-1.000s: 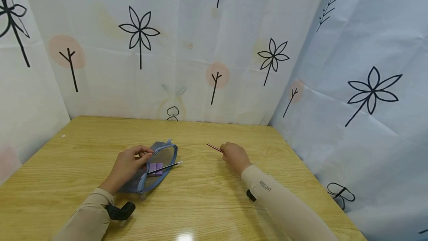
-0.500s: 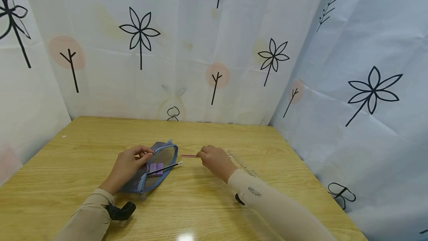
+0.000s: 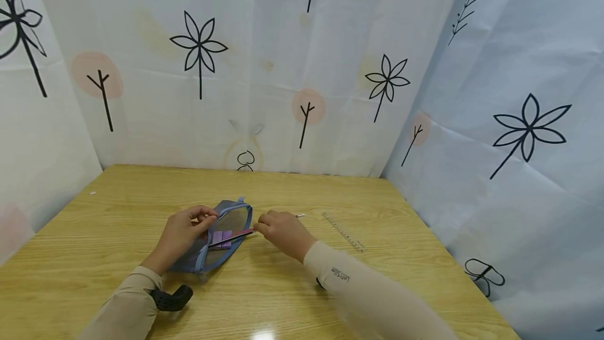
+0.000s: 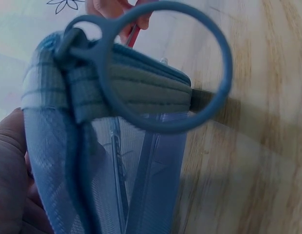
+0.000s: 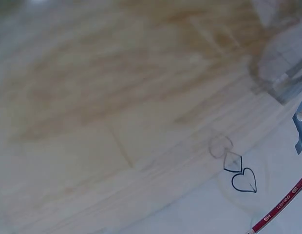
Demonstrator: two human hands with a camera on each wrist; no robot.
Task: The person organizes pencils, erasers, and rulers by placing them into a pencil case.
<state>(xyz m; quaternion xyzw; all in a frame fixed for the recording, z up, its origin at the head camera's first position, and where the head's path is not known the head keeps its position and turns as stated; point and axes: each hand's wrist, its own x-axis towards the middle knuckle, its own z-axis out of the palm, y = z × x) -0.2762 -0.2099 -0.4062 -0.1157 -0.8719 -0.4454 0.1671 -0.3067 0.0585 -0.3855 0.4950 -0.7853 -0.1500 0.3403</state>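
Observation:
My left hand [image 3: 184, 232] pinches the upper edge of a blue mesh zip pouch [image 3: 191, 258], whose mouth gapes to the right. In the left wrist view a blue pull ring [image 4: 228, 73] hangs close to the camera, with the pouch's zipped edge behind it. Inside the pouch lie a purple block-like item [image 3: 218, 237] and a dark pencil [image 3: 224, 241]. My right hand [image 3: 283, 232] holds a red pencil [image 5: 280, 207] marked HB, its front part at the pouch mouth and its pale end sticking out behind the hand.
A clear ruler [image 3: 343, 232] lies slanted on the wooden table [image 3: 292, 298], right of my right hand. One small white bit [image 3: 93, 193] sits near the table's left edge. Patterned curtains [image 3: 264, 67] close off the back and sides.
My right hand has carried the red pencil leftward to the pouch mouth, turning it on the way. The ruler has come into view from behind the right arm. My left hand stays put.

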